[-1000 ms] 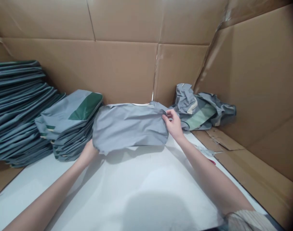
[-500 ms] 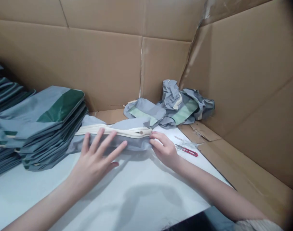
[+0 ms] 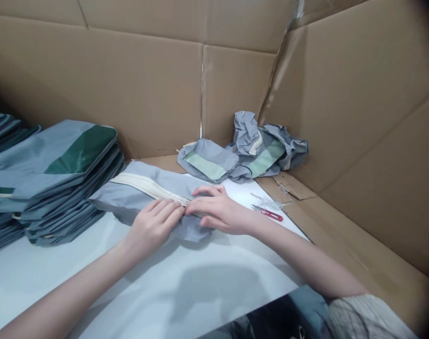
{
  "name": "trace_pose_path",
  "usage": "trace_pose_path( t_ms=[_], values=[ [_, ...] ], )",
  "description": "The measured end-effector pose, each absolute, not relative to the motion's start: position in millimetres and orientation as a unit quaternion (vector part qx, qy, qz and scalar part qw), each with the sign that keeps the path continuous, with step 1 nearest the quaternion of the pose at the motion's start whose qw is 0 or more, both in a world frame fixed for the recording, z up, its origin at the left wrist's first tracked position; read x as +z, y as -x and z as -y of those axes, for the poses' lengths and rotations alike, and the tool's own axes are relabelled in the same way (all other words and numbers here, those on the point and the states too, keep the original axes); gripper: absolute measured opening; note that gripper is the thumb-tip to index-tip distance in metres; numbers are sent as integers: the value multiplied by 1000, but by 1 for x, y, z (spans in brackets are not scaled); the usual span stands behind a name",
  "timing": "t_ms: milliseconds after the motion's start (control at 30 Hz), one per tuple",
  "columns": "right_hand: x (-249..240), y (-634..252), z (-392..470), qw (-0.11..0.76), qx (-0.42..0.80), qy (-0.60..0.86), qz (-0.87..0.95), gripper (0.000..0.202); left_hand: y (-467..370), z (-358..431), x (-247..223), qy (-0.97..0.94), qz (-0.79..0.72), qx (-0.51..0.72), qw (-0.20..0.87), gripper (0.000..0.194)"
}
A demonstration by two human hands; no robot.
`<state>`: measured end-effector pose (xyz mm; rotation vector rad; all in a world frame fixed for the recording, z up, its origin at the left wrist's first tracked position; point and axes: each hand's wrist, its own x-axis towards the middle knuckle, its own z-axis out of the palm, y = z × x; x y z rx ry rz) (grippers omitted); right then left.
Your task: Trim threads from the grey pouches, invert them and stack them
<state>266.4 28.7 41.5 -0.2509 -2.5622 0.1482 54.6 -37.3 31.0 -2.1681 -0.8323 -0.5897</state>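
A grey fabric pouch (image 3: pixel 123 197) with a cream zipper (image 3: pixel 140 182) running along its top lies at a slant on the white table (image 3: pixel 137 292). Gripping the zipper's near edge, my left hand (image 3: pixel 156 223) has its fingers bent and pressed together. My right hand (image 3: pixel 223 212) is curled over the right end of the pouch, its fingertips meeting the left hand's at the zipper. Both hands cover the slider and that end of the zipper. Red thread snips (image 3: pixel 269 213) lie to the right of my right hand.
Stacked grey and green fabric pieces (image 3: pixel 69 146) stand at the left. Crumpled grey and pale-green pouches (image 3: pixel 260 150) are heaped in the back corner. Cardboard walls (image 3: pixel 147 89) rise behind and at the right, with a loose cardboard scrap (image 3: pixel 295 186) near the table's edge.
My left hand has moved right and closed from spread fingers onto the zipper. The right hand has shifted left over the pouch, whose right end now angles nearer to me.
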Motion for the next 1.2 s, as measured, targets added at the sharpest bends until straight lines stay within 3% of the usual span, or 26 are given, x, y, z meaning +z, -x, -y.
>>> trace_pose_path(
  t_ms=[233,367,433,567,667,800,867,967,1067,1200],
  values=[
    [35,-250,-57,264,-42,30,963,51,-45,34,42,890,399,-196,98,38],
    [33,-269,-84,211,-66,120,968,40,-26,36,58,851,485,-197,-47,24],
    [36,-283,-99,201,-26,178,963,36,-13,33,68,811,540,-203,-101,23],
    [51,-305,-115,273,28,256,927,35,11,23,85,737,579,-288,-195,33],
    [67,-311,-101,308,144,245,908,36,22,15,89,680,565,-383,-267,38],
    [83,-308,-66,266,280,166,907,44,23,8,88,598,537,-527,-276,44],
    [87,-301,-57,327,281,177,885,35,18,7,90,575,519,-579,-255,46],
    [88,-289,-64,491,170,246,818,14,11,9,98,577,508,-590,-249,48],
    [89,-275,-78,578,141,291,749,12,13,17,106,605,522,-488,-351,48],
    [91,-258,-86,622,250,246,700,16,21,25,106,685,516,-304,-415,48]
  ],
)
